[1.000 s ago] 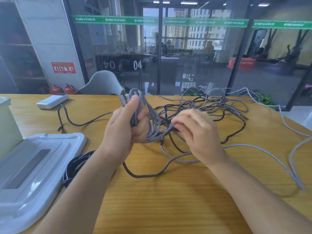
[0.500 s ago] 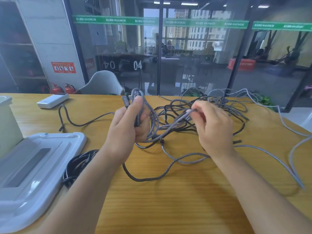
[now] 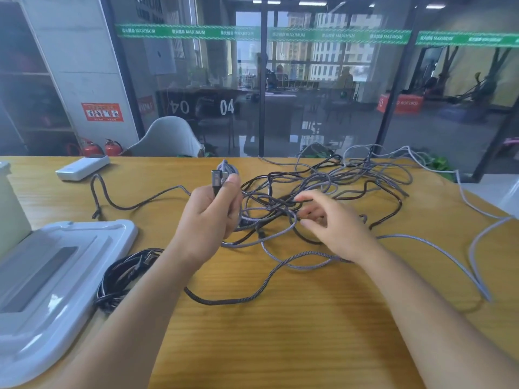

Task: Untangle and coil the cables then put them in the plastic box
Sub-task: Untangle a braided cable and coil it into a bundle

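Note:
My left hand (image 3: pixel 210 213) grips a small coil of grey braided cable (image 3: pixel 229 171) above the table, its metal plug sticking up by the thumb. From the coil the cable runs down into a tangle of grey and dark cables (image 3: pixel 331 189) spread over the middle of the wooden table. My right hand (image 3: pixel 334 223) hovers with loosely spread fingers at the near edge of the tangle and holds nothing. A coiled black cable (image 3: pixel 126 273) lies beside the white box lid (image 3: pixel 56 276) at the left. The pale plastic box (image 3: pixel 9 209) shows only at the left edge.
A white power bank (image 3: pixel 82 170) lies at the back left of the table (image 3: pixel 280 332). Loose grey cable loops (image 3: pixel 477 248) trail toward the right edge. A grey chair back (image 3: pixel 168 138) stands behind the table, in front of a glass wall.
My right hand has let go of the strand it was pulling and dropped down to the tangle with its fingers spread. My left hand keeps the coil, slightly lower and tilted.

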The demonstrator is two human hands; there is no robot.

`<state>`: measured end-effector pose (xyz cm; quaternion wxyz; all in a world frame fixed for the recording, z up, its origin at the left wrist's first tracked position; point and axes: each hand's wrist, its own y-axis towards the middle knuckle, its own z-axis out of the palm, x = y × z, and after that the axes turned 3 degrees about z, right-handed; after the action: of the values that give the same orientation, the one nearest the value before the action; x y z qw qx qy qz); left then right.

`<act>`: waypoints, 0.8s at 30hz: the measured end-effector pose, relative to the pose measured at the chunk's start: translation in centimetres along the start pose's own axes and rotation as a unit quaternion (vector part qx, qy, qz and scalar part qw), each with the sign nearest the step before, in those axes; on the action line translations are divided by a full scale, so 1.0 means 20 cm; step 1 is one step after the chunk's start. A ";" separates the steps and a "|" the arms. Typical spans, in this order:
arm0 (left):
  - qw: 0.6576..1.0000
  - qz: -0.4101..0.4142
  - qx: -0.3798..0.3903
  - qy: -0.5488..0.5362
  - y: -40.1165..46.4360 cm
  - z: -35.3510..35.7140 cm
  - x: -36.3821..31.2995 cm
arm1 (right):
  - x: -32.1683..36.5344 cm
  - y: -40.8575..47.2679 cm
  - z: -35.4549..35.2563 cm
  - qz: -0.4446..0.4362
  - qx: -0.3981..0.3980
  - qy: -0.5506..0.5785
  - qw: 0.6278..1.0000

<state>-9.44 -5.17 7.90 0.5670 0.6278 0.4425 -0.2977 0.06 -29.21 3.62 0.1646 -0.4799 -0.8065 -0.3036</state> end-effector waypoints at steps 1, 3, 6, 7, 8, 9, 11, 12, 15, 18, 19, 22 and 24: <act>1.000 -0.013 -0.001 0.022 0.00 0.00 0.01 | 0.01 0.00 0.01 -0.011 -0.007 0.002 1.000; 0.994 -0.039 -0.001 0.098 0.00 0.01 0.05 | 0.02 0.00 0.03 -0.025 -0.010 -0.018 0.999; 0.976 -0.050 0.023 0.211 -0.01 0.06 0.11 | 0.05 0.00 0.07 -0.010 0.027 0.012 1.000; 0.964 -0.057 0.033 0.259 -0.01 0.08 0.13 | 0.05 0.00 0.09 0.001 0.048 0.049 0.998; 0.945 -0.070 0.043 0.315 -0.01 0.10 0.14 | 0.06 -0.01 0.11 0.011 0.067 0.093 0.993; 0.921 -0.085 0.055 0.376 0.00 0.12 0.16 | 0.06 -0.01 0.12 0.020 0.080 0.138 0.987; 0.878 -0.097 0.069 0.464 0.00 0.14 0.18 | 0.07 -0.02 0.13 0.030 0.087 0.197 0.976; 0.866 -0.097 0.069 0.485 0.01 0.14 0.19 | 0.07 -0.02 0.12 0.030 0.082 0.208 0.974; 0.847 -0.090 0.070 0.520 0.02 0.14 0.21 | 0.05 -0.01 0.12 0.017 0.069 0.180 0.981; 0.817 -0.072 0.077 0.567 0.02 0.15 0.24 | 0.04 -0.01 0.14 0.014 0.083 0.149 0.985; 0.814 -0.065 0.080 0.572 0.02 0.15 0.25 | 0.03 0.00 0.15 0.012 0.089 0.142 0.986; 0.851 -0.045 0.065 0.520 0.01 0.13 0.27 | 0.02 0.00 0.15 0.008 0.102 0.110 0.989; 0.921 -0.042 0.048 0.384 0.00 0.09 0.29 | 0.02 0.01 0.15 0.014 0.100 0.101 0.990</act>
<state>-6.66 -5.57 2.51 0.3098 0.7012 0.6374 -0.0783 0.08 -26.96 1.52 0.2962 -0.4391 -0.8053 -0.2664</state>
